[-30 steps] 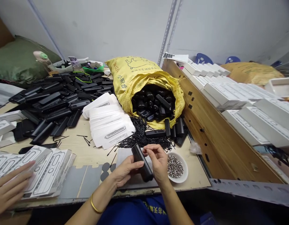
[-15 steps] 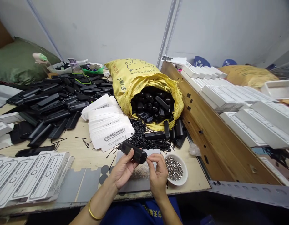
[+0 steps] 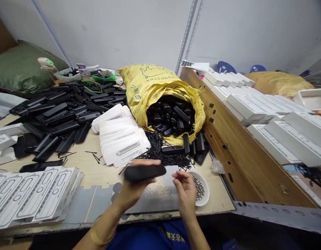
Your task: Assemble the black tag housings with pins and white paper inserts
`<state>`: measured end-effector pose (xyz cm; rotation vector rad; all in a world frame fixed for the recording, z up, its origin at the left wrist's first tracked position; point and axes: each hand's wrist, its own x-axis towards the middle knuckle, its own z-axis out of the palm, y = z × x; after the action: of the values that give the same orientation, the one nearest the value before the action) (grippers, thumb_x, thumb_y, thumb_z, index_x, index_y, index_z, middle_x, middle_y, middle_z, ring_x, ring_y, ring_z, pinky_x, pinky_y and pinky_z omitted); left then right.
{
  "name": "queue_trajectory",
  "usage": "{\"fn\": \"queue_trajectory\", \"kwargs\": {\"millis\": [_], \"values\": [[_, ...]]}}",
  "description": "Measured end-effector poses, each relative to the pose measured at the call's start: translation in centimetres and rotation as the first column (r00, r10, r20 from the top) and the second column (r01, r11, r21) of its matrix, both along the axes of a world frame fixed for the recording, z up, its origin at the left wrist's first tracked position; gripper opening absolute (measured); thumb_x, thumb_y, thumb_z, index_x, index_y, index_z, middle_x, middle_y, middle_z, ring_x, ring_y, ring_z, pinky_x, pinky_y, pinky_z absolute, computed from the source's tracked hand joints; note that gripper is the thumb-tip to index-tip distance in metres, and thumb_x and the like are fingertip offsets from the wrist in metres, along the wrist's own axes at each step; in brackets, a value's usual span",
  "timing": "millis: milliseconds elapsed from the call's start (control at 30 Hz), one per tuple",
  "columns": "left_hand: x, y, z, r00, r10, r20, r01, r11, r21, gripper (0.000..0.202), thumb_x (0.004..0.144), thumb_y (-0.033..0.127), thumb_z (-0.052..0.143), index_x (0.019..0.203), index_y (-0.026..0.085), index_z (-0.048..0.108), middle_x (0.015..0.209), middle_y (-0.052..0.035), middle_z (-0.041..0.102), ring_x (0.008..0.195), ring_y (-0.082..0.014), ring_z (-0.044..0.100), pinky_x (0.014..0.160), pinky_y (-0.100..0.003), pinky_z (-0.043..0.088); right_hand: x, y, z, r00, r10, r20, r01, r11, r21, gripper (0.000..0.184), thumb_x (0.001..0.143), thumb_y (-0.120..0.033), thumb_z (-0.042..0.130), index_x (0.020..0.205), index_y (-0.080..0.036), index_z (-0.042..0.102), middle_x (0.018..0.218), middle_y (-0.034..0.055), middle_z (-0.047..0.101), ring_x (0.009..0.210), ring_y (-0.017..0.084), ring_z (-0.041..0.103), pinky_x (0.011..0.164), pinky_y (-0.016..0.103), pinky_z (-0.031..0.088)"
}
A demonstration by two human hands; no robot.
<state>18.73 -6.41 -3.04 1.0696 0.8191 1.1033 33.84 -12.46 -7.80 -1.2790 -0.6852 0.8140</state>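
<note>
My left hand (image 3: 136,190) is wrapped round a dark, elongated black plastic casing (image 3: 145,172), blurred by motion and held level above a grey mat (image 3: 150,205). To its right, apart from the casing, my right hand (image 3: 186,189) has its thumb and fingertips drawn close together. Whether something small is between them cannot be made out. Right beside that hand, and partly covered by it, is a white bowl (image 3: 206,194) of small shiny metal pieces (image 3: 198,187). Many thin black sticks (image 3: 160,152) lie in a heap beyond the mat.
A yellow sack (image 3: 150,80) spills black casings at the back. Printed white sheets (image 3: 124,139) lie left of it, near a large pile of black casings (image 3: 58,111). White boxes (image 3: 53,198) stand front left. A wooden partition (image 3: 244,152) bounds the right side, with more boxes (image 3: 275,139) beyond.
My right hand has come away from the casing's end and moved right, nearer the bowl. My left hand has turned the casing more level and shifted slightly left.
</note>
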Motion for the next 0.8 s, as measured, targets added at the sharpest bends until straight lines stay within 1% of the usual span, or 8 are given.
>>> {"fn": "queue_trajectory", "kwargs": {"millis": [133, 267, 367, 433, 467, 600, 700, 800], "values": [[3.9, 1.3, -3.1, 0.828, -0.115, -0.549, 0.187, 0.98, 0.076, 0.027, 0.073, 0.026, 0.068, 0.098, 0.017, 0.064, 0.089, -0.0107, 0.07, 0.085, -0.0288, 0.064, 0.08, -0.039, 0.046, 2.4, 0.3, 1.2, 0.983, -0.096, 0.158, 0.104, 0.994, -0.042, 0.022, 0.081, -0.039, 0.064, 0.091, -0.02, 0.062, 0.087, 0.0052, 0.065, 0.083, 0.02, 0.06, 0.077, 0.033, 0.045], [5.6, 3.4, -3.8, 0.767, -0.154, -0.623, 0.267, 0.959, 0.091, 0.055, 0.067, 0.027, 0.072, 0.119, 0.018, 0.057, 0.107, -0.0136, 0.068, 0.092, -0.0293, 0.063, 0.081, -0.036, 0.046, 2.4, 3.3, 3.9, 0.895, -0.032, 0.446, 0.026, 0.999, 0.019, 0.015, 0.086, -0.035, 0.057, 0.09, -0.022, 0.063, 0.087, 0.0048, 0.065, 0.083, 0.021, 0.058, 0.075, 0.033, 0.043], [1.7, 5.6, -3.7, 0.735, -0.018, -0.678, 0.183, 0.968, 0.172, 0.063, 0.072, 0.028, 0.068, 0.131, 0.018, 0.048, 0.114, -0.0151, 0.064, 0.097, -0.0281, 0.061, 0.088, -0.039, 0.045, -0.3, 7.6, 4.3, 0.679, 0.208, 0.704, -0.187, 0.976, -0.108, 0.013, 0.089, -0.025, 0.051, 0.084, -0.024, 0.063, 0.084, 0.0044, 0.066, 0.083, 0.022, 0.056, 0.075, 0.033, 0.041], [-2.3, 7.4, -4.2, 0.586, 0.214, -0.782, 0.105, 0.936, 0.335, 0.055, 0.076, 0.027, 0.063, 0.129, 0.019, 0.05, 0.12, -0.0154, 0.06, 0.111, -0.0306, 0.054, 0.098, -0.045, 0.039, -2.7, 10.7, 3.3, 0.414, 0.42, 0.808, -0.22, 0.907, -0.358, 0.014, 0.089, -0.019, 0.05, 0.086, -0.024, 0.063, 0.088, 0.0064, 0.067, 0.089, 0.023, 0.056, 0.078, 0.033, 0.039], [-4.3, 8.2, -4.5, 0.472, 0.32, -0.821, 0.096, 0.908, 0.408, 0.055, 0.075, 0.024, 0.063, 0.128, 0.019, 0.051, 0.125, -0.0159, 0.057, 0.118, -0.0326, 0.049, 0.102, -0.048, 0.035, -3.9, 12.1, 2.6, 0.371, 0.451, 0.812, -0.209, 0.892, -0.4, 0.011, 0.085, -0.016, 0.054, 0.088, -0.022, 0.064, 0.092, 0.0091, 0.067, 0.094, 0.025, 0.055, 0.08, 0.034, 0.038], [-9.1, 10.3, -6.4, 0.187, 0.443, -0.877, 0.154, 0.869, 0.471, 0.066, 0.066, 0.013, 0.068, 0.128, 0.017, 0.049, 0.139, -0.0184, 0.045, 0.13, -0.0381, 0.037, 0.106, -0.052, 0.03, -6.8, 16.2, -0.1, 0.328, 0.485, 0.811, -0.137, 0.874, -0.467, 0.031, 0.07, -0.009, 0.07, 0.1, -0.012, 0.062, 0.104, 0.0191, 0.064, 0.103, 0.031, 0.052, 0.085, 0.038, 0.032], [-9.6, 10.6, -6.8, 0.156, 0.448, -0.88, 0.175, 0.864, 0.471, 0.063, 0.067, 0.013, 0.067, 0.128, 0.016, 0.05, 0.139, -0.0202, 0.046, 0.129, -0.0381, 0.039, 0.105, -0.051, 0.032, -6.3, 17.7, -0.7, 0.305, 0.521, 0.798, -0.141, 0.853, -0.503, 0.024, 0.068, -0.012, 0.072, 0.09, -0.013, 0.063, 0.099, 0.017, 0.065, 0.098, 0.029, 0.054, 0.083, 0.037, 0.03], [-9.5, 10.8, -4.9, 0.183, 0.459, -0.869, 0.173, 0.855, 0.488, 0.045, 0.07, 0.022, 0.068, 0.115, 0.016, 0.062, 0.136, -0.0193, 0.049, 0.126, -0.0386, 0.042, 0.104, -0.053, 0.032, -4.7, 18.5, 0.3, 0.271, 0.534, 0.801, -0.226, 0.844, -0.486, 0.009, 0.073, -0.016, 0.07, 0.074, -0.017, 0.061, 0.089, 0.0092, 0.067, 0.095, 0.026, 0.053, 0.081, 0.035, 0.029]]}}
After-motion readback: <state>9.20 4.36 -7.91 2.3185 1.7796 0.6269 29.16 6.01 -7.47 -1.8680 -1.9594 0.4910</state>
